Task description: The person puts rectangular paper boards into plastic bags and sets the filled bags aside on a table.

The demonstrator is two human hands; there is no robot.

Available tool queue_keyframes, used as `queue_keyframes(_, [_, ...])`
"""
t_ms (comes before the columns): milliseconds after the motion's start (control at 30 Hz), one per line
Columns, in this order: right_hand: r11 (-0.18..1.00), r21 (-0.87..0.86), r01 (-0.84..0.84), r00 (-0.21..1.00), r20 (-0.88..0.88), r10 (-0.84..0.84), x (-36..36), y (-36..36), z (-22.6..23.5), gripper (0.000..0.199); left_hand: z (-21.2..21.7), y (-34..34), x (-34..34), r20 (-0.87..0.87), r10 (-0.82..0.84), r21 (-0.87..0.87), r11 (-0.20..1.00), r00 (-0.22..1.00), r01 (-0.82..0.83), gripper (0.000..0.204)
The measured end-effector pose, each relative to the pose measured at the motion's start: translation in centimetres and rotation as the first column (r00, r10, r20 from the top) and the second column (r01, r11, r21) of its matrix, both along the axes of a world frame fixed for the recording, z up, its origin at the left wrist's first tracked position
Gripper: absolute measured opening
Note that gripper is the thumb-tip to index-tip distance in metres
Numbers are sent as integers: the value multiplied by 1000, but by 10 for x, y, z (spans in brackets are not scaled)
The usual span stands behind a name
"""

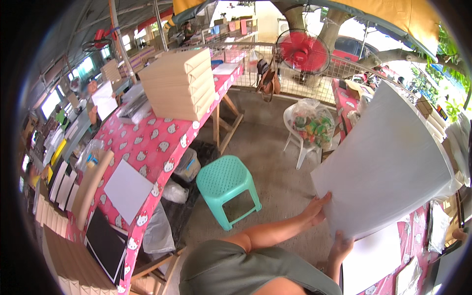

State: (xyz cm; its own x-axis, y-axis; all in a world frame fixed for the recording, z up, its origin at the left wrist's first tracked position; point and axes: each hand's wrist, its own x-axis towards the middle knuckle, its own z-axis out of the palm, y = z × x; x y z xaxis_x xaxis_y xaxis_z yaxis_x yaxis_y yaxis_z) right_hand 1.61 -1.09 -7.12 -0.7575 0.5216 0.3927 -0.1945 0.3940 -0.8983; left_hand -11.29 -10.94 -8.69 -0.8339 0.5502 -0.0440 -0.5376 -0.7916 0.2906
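Observation:
A large pale grey-white sheet (383,162) rises in a curve on the right, held upright and bowed; I cannot tell if it is one sheet or several. My left hand (317,209) grips its near lower-left edge, with the thumb up along the side. Lower down, my right hand (339,247) pinches the bottom edge. Beneath it a white sheet (376,260) lies flat on the pink patterned table (410,233) at the right.
A green plastic stool (223,179) stands behind on the concrete floor. Wrapped brown paper packs (179,83) are stacked on the left pink table (160,142). A white chair (290,130) holds a bag of colourful scraps (312,125). A red fan (302,51) stands by the fence.

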Motion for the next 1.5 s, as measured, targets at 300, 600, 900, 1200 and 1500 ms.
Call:
queue_keyframes(300, [906, 72, 416, 658, 664, -355, 184, 152, -25, 26, 38, 69, -93, -71, 160, -105, 980, 985, -166, 36])
queue_keyframes(600, [769, 598, 226, 351, 687, -637, 253, 160, -12, 36, -29, 159, -156, 0, 311, -638, 732, 950, -240, 47])
queue_keyframes(900, [829, 524, 196, 623, 586, -518, 166, 120, 0, 33, 17, 196, -126, 47, 259, -751, 646, 965, -137, 42])
queue_keyframes(1200, [858, 500, 114, 703, 569, -426, 144, 110, 16, 30, -21, 210, -147, 295, 133, -627, 774, 946, 87, 41])
queue_keyframes(1500, [867, 498, -30, 781, 553, -291, 130, 103, 40, 29, 16, 200, -160, 82, 785, -968, 210, 614, -139, 43])
